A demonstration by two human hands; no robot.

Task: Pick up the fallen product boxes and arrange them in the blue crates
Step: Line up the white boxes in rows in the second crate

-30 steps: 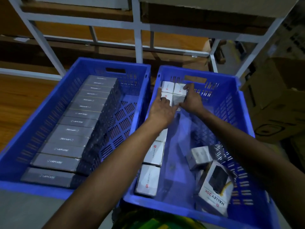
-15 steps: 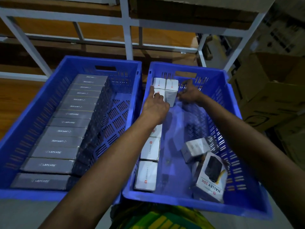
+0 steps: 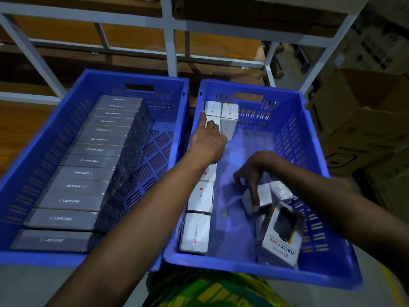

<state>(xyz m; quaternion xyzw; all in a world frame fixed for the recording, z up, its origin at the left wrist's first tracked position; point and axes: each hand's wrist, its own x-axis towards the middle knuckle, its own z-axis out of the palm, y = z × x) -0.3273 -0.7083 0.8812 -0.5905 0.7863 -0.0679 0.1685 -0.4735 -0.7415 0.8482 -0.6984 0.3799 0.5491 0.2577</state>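
Blue plastic walls hem in the work: the right blue crate [image 3: 309, 134] holds a neat row of white boxes [image 3: 200, 197] along its left wall, an upright cluster of white boxes [image 3: 229, 114] in its far left corner, and a tumbled heap near the right wall, where a small loose box [image 3: 264, 194] lies tilted against a HALLEY 20K box [image 3: 282, 238]. The risk I see is at the far cluster: it stands tall and narrow, and a careless lift of the steadying hand, or a hard shove from the next box, could topple it. The loose box is slanted too, so a shallow pinch might let it slip back into the heap. The left hand [image 3: 208, 142] rests on the cluster's top, fingers lightly bent, pressing rather than gripping as far as I can tell. The right hand [image 3: 254, 171] hangs over the loose box, fingers spread and pointing down, tips touching its face, not closed round it.
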